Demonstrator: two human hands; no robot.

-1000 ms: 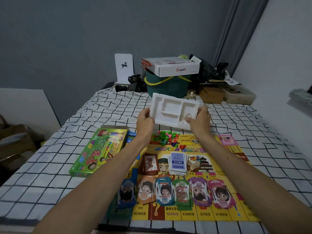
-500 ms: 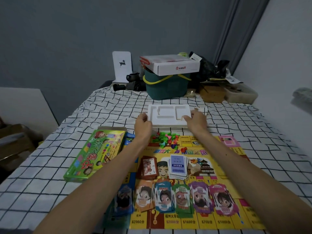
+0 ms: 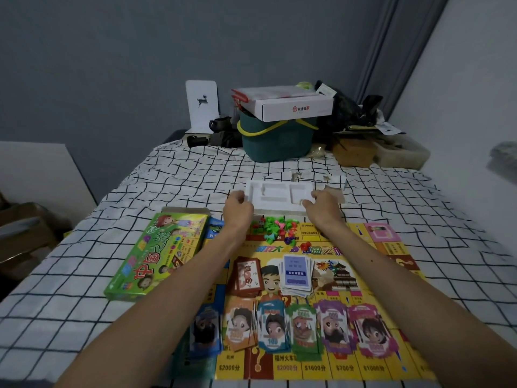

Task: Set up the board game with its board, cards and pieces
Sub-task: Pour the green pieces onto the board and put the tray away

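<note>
The yellow game board [image 3: 330,368] lies flat on the checked bedspread. A row of colourful money stacks [image 3: 293,329] lines its near side, with a red card deck [image 3: 247,275] and a blue card deck [image 3: 296,273] in the middle. Small green and red plastic pieces [image 3: 275,229] are heaped at its far edge. Just beyond the board a white moulded tray [image 3: 275,196] lies flat on the bed. My left hand [image 3: 237,207] grips its left edge and my right hand [image 3: 321,204] grips its right edge. The green game box [image 3: 156,253] lies to the left.
At the far end of the bed stand a dark green bucket [image 3: 275,140] with a white carton [image 3: 296,107] on top, a white card with a deer [image 3: 202,106], and dark clutter at the right. White foam scraps [image 3: 331,182] lie behind the tray.
The white tray was held tilted up in the air; both hands have lowered it flat onto the bed just past the board.
</note>
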